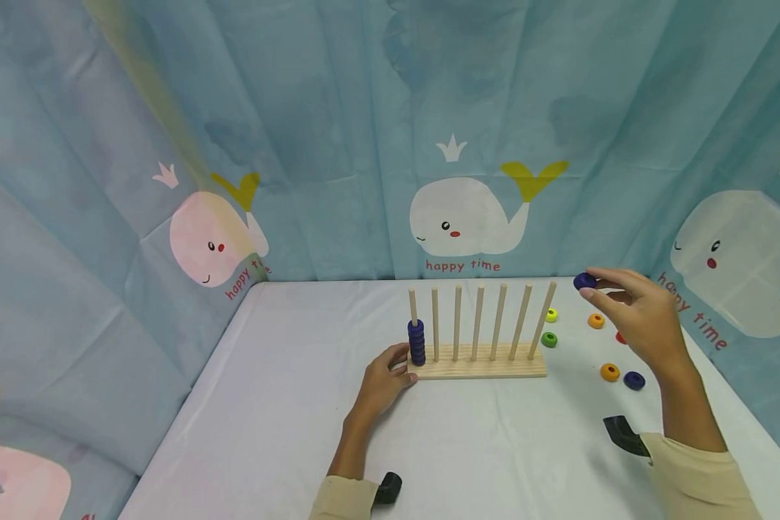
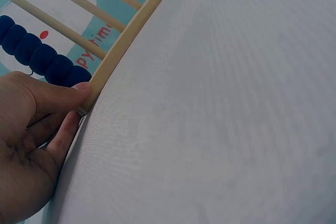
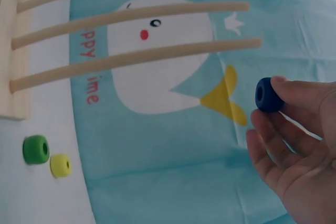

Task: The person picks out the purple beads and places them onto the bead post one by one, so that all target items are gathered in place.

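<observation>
A wooden peg rack (image 1: 481, 370) with a row of upright pegs stands on the white table. Several dark blue beads (image 1: 417, 343) are stacked on its leftmost peg. My left hand (image 1: 382, 383) grips the left end of the base between thumb and fingers, as the left wrist view (image 2: 37, 135) also shows for that hand. Raised to the right of the rack, my right hand (image 1: 640, 318) pinches one dark blue bead (image 3: 269, 95) between thumb and fingertips. That bead is apart from the pegs, its hole partly showing in the right wrist view.
Loose beads lie right of the rack: yellow (image 1: 552, 315), green (image 1: 549, 339), an orange one (image 1: 596, 321) at the back, another orange one (image 1: 609, 372) nearer, blue (image 1: 634, 380) and a partly hidden red one (image 1: 620, 337). A whale-print curtain (image 1: 325, 180) hangs behind the table (image 1: 286, 404).
</observation>
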Demonstrator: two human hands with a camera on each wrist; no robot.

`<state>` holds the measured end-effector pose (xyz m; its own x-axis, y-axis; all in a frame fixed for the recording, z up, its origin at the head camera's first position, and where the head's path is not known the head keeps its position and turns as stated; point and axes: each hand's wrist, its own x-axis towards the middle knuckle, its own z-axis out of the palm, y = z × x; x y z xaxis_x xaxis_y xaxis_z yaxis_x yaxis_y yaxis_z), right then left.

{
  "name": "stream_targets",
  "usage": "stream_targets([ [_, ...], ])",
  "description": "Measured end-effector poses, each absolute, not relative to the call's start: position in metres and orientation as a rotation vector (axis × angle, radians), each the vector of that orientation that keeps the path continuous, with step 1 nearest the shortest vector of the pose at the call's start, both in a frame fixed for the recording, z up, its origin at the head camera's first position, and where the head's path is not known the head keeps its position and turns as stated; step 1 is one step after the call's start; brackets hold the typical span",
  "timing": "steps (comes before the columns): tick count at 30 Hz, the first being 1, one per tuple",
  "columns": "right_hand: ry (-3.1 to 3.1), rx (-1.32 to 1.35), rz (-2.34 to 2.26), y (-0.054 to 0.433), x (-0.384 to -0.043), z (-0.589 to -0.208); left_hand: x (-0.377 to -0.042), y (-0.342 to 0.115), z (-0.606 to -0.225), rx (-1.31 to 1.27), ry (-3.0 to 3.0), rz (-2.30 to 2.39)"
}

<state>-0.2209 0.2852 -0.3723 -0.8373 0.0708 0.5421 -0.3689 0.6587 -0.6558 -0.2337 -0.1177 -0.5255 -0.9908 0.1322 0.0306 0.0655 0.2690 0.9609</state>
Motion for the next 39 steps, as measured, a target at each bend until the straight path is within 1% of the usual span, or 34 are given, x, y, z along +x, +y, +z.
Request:
stream_targets([
  [19, -2.221, 0.453, 1.175, 0.243, -0.231, -0.345, -0.233, -0.118, -0.526, 0.194, 2.459, 1.864],
  [39, -2.212, 0.634, 1.26, 0.197, -0.238, -0.335, -0.234, -0.118, -0.528, 0.203, 2.463, 1.866],
])
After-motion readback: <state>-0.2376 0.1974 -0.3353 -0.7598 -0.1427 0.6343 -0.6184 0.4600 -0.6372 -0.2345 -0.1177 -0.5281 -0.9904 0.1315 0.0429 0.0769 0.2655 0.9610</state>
